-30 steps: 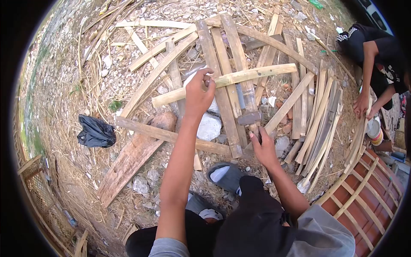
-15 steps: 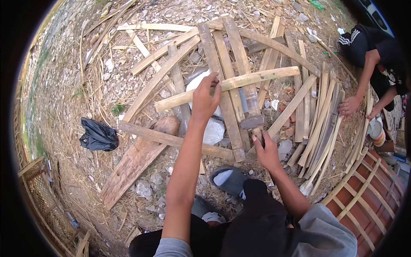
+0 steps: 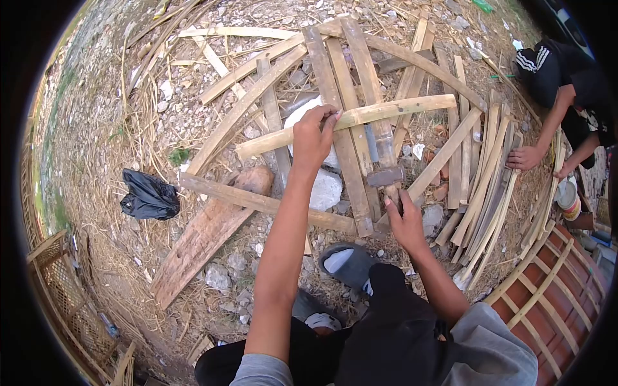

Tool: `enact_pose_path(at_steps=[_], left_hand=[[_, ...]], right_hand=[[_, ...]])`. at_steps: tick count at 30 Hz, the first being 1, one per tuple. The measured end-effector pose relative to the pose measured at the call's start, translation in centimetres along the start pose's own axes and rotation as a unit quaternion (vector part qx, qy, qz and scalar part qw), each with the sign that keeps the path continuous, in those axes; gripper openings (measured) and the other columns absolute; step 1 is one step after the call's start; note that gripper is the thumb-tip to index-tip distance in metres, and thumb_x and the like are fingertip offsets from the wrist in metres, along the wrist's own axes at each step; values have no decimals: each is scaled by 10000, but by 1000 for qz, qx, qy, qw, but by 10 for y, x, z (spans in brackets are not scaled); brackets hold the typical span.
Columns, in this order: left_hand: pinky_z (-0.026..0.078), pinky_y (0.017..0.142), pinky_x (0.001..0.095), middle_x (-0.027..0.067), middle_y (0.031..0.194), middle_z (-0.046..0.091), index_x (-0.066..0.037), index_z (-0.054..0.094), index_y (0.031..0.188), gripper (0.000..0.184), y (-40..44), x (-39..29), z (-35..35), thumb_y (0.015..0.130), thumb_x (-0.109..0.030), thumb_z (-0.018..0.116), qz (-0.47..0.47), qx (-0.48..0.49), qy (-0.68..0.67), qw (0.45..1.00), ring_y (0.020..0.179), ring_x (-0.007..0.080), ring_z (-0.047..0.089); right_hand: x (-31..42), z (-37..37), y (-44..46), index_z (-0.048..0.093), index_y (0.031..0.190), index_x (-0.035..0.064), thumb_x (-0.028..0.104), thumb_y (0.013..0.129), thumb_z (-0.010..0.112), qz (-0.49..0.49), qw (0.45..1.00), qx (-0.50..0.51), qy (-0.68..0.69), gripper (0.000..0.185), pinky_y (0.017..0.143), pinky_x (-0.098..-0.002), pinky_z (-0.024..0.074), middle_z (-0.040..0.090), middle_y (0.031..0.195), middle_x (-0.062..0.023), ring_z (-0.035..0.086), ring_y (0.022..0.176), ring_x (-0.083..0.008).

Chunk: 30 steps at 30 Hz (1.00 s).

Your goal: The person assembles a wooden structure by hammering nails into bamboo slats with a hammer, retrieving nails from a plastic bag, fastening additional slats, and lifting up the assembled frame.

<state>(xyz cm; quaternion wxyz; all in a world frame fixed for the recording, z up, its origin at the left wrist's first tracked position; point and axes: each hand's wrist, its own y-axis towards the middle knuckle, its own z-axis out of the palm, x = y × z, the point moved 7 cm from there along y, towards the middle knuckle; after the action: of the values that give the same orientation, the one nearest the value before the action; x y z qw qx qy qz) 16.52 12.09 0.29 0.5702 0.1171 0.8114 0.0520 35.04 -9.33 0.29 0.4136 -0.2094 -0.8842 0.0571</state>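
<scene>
We judge the step in hand to be steadying one bamboo slat (image 3: 364, 116) with the hammer (image 3: 386, 177) at the ready; the next move seems to call for fingertips well out of the hammer's path. Counting from the largest down, we have one co-worker (image 3: 582, 83) at 2 o'clock, both hands at the loose strips (image 3: 494, 199) — too overlapped for us to count. Three lengthwise planks (image 3: 353, 183) run through the middle toward 12 o'clock, and our slat lies across them, just above centre. One black plastic bag (image 3: 150, 196) sits at 9 o'clock. Our left hand (image 3: 313, 135) is at 12 o'clock, thumb and forefinger together at the slat — whether they pinch anything, we cannot tell. Our right hand (image 3: 407, 222), between 3 and 4 o'clock, has its fingers clamped round the one hammer's handle.
</scene>
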Motion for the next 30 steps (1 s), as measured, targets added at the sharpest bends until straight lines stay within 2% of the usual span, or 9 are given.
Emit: enact_pose_path(at_steps=[5, 8, 11, 14, 17, 23, 26, 30], left_hand=[[543, 763, 335, 163, 941, 725, 4, 706, 994, 179, -1, 2, 2, 855, -107, 734, 9, 6, -6, 1000, 845, 245, 716], [547, 694, 361, 164, 884, 689, 23, 674, 948, 126, -2, -4, 1, 835, -24, 707, 52, -16, -7, 998, 774, 289, 676], [547, 696, 364, 161, 883, 688, 23, 674, 943, 131, -4, -5, 1, 828, -21, 716, 96, -19, -2, 995, 782, 284, 675], [543, 713, 372, 159, 890, 687, 21, 674, 943, 136, -4, -1, 2, 820, -15, 719, 39, -7, -41, 998, 800, 294, 671], [538, 745, 379, 158, 901, 688, 20, 673, 947, 146, -3, 2, 4, 813, -11, 720, 30, 3, -46, 998, 829, 306, 668], [532, 780, 394, 153, 901, 689, 20, 678, 920, 134, -4, -4, 0, 796, 3, 727, 73, -23, -18, 997, 861, 320, 664], [528, 845, 354, 132, 963, 711, -9, 709, 1000, 181, -5, -3, 1, 822, -28, 739, 109, -24, 14, 994, 912, 269, 686], [525, 841, 366, 131, 950, 705, -3, 699, 952, 138, -5, -2, 2, 818, -14, 727, 107, -7, 11, 994, 920, 275, 673]], right_hand=[[1, -1, 0, 550, 1119, -39, 245, 952, 604, -4, 1000, -1, -1, 334, 630, -513, 466, 618, 740, -285, 623, 728, -490], [4, -1, 0, 551, 1105, -37, 244, 951, 605, -20, 1000, -20, 6, 325, 622, -513, 463, 615, 732, -284, 621, 722, -490], [2, -1, 1, 551, 1088, -35, 242, 951, 605, -4, 1000, -5, -2, 314, 616, -509, 464, 615, 726, -282, 619, 721, -491], [3, -2, 1, 549, 1075, -33, 250, 951, 606, 12, 1000, 9, -22, 314, 616, -507, 465, 614, 720, -282, 623, 719, -488], [3, -1, 1, 550, 1095, -34, 263, 951, 605, 1, 1000, -6, -10, 334, 618, -505, 467, 614, 721, -285, 626, 718, -485], [3, -2, 1, 552, 1138, -37, 272, 954, 598, 13, 1000, 8, -14, 362, 635, -509, 475, 624, 743, -292, 633, 741, -488], [1, -1, 1, 552, 1132, -41, 271, 955, 597, 1, 1000, 1, -14, 361, 645, -511, 480, 629, 754, -297, 635, 753, -493], [1, -1, 1, 551, 1125, -43, 273, 956, 598, 5, 1000, 5, -18, 361, 647, -511, 483, 633, 761, -297, 635, 753, -495]])
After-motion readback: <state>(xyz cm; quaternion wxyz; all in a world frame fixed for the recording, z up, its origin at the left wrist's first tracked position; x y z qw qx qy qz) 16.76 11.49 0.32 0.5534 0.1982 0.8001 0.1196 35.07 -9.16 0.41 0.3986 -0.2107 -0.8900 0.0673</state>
